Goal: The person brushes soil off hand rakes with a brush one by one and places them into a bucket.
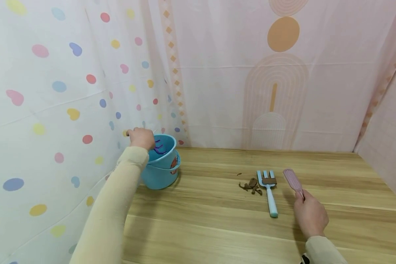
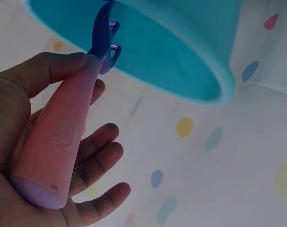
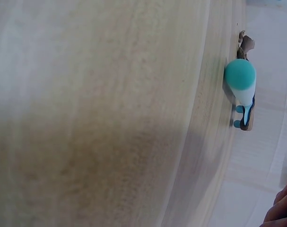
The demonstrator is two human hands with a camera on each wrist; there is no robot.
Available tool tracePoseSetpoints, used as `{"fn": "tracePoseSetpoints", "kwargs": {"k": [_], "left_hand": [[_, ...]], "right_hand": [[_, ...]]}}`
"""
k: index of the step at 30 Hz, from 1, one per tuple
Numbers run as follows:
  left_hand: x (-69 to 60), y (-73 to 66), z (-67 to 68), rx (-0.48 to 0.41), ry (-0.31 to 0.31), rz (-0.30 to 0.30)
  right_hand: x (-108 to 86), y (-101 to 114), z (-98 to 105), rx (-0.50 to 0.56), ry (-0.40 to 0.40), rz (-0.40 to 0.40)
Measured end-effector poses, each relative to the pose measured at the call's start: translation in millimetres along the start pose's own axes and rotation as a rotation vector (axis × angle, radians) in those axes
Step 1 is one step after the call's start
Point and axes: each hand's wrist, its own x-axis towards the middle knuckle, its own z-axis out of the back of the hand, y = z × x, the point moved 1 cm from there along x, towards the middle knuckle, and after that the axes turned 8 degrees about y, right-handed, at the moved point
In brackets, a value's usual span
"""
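Observation:
My left hand (image 1: 142, 138) is at the mouth of a light blue bucket (image 1: 160, 175). In the left wrist view it grips the pink handle of a toy hand rake (image 2: 56, 142), thumb along the neck, other fingers loosely bent. The rake's purple tines reach into the bucket. At the right, my right hand (image 1: 311, 214) holds a pink tool with a flat, textured head (image 1: 293, 179) above the table; its exact kind is unclear. Left of that hand lies a light blue toy fork (image 1: 271, 201), with a brown piece (image 1: 269, 180) across its tines.
Several brown scraps (image 1: 252, 185) lie on the wooden table (image 1: 204, 212) left of the fork. A dotted curtain (image 1: 59, 121) hangs close by the bucket on the left. Another pale curtain (image 1: 217, 91) stands along the table's back edge.

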Motion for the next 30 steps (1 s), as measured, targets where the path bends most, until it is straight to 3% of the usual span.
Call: {"fn": "tracePoseSetpoints", "kwargs": {"k": [11,18,21,22,24,26,28,29,30], "left_hand": [[18.0,12.8,-32.1,-0.041,0.112,0.061],[14.6,5.8,-32.6,-0.083,0.150,0.068],[31.3,10.8,-42.8,-0.144,0.205,0.061],[48.1,16.9,-55.3,-0.213,0.201,-0.075],[67.2,24.1,-68.6,-0.326,0.317,-0.081],[87.9,31.6,-83.2,-0.382,0.395,-0.077],[90.9,31.1,-85.1,-0.352,0.411,-0.062],[81.3,26.6,-76.9,-0.276,0.415,0.068],[75.7,23.5,-72.6,-0.218,0.381,0.071]], "right_hand": [[-1.6,-1,-1,0.003,-0.019,0.007],[-1.1,-1,-1,0.003,-0.015,-0.006],[-0.5,-1,-1,0.001,-0.014,-0.009],[-0.4,-1,-1,-0.001,-0.014,-0.009],[-0.4,-1,-1,-0.003,-0.012,-0.010],[-0.4,-2,-1,-0.002,-0.012,-0.012],[-0.5,-2,-2,0.000,-0.011,-0.014],[-0.4,-2,-2,0.000,-0.010,-0.015],[-0.3,-3,-2,0.001,-0.010,-0.015]]}}
